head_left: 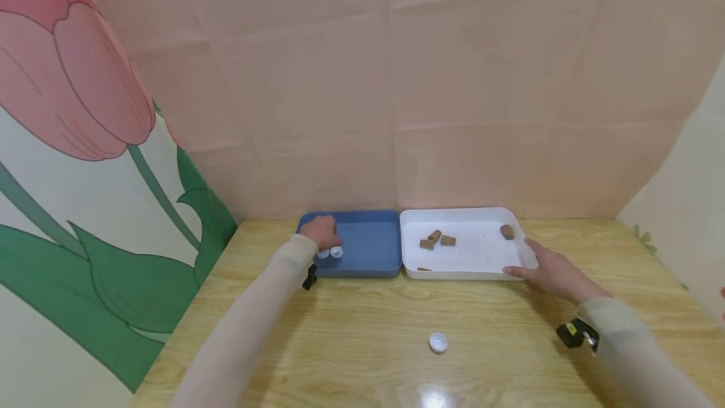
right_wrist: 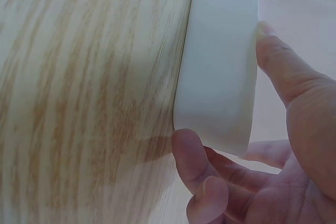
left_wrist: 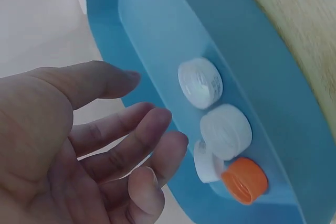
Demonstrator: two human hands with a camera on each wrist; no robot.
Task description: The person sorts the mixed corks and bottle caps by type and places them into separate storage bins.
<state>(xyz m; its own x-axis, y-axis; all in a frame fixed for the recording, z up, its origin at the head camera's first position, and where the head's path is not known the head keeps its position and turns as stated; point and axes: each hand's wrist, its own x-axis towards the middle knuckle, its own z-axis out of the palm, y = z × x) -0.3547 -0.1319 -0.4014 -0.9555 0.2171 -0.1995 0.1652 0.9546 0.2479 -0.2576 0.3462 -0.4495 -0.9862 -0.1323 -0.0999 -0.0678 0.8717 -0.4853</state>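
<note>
My left hand (head_left: 320, 232) hovers over the left end of a blue tray (head_left: 370, 244), its fingers loosely bent and nothing between them. Below the fingertips in the left wrist view lie several bottle caps: a clear-white one (left_wrist: 199, 83), a white one (left_wrist: 227, 132), another white one (left_wrist: 206, 163) partly hidden, and an orange one (left_wrist: 245, 181). At the near right corner of a white tray (head_left: 476, 260), my right hand (head_left: 552, 272) grips the tray, thumb on the rim and fingers round the outer side. Brown cork-like pieces (head_left: 448, 241) lie inside that tray.
The two trays stand side by side at the back of the wooden table (head_left: 362, 320), against a pinkish covered wall (head_left: 396, 112). A loose white cap (head_left: 438, 342) lies on the table in front. One brown piece (head_left: 506, 232) sits apart near the white tray's right end.
</note>
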